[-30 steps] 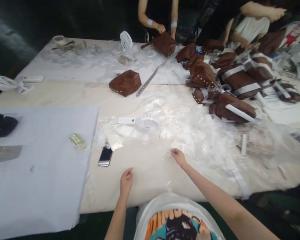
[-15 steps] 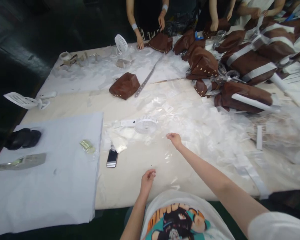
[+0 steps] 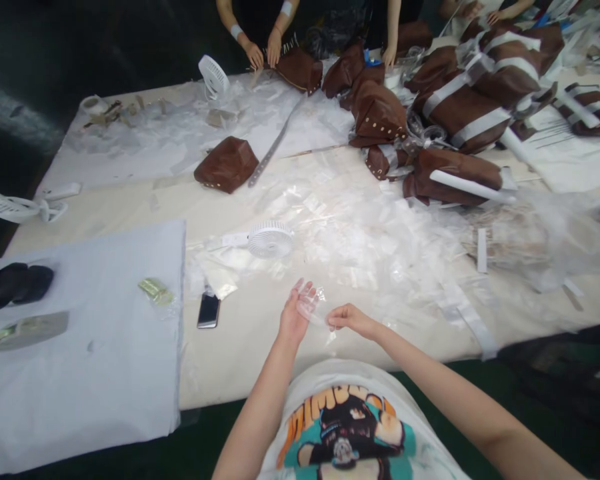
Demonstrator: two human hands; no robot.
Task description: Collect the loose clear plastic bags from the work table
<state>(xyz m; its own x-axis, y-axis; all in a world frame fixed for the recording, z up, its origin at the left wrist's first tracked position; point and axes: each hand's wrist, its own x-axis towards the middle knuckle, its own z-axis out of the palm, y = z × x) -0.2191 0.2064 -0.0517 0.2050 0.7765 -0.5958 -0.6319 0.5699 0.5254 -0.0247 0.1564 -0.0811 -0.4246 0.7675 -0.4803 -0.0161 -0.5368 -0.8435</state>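
While the right hand's (image 3: 353, 320) fingertips pinched a clear plastic piece (image 3: 313, 309) just below the frame's centre, the left hand (image 3: 293, 319) lay against it, fingers uncurled. Only that piece was in hand; loose clear wrappings (image 3: 395, 243) lay unhandled right of centre, below brown bags (image 3: 380, 110) at upper right.

Left grip (image 3: 295, 315) palm-up, right grip (image 3: 353, 320) pinched
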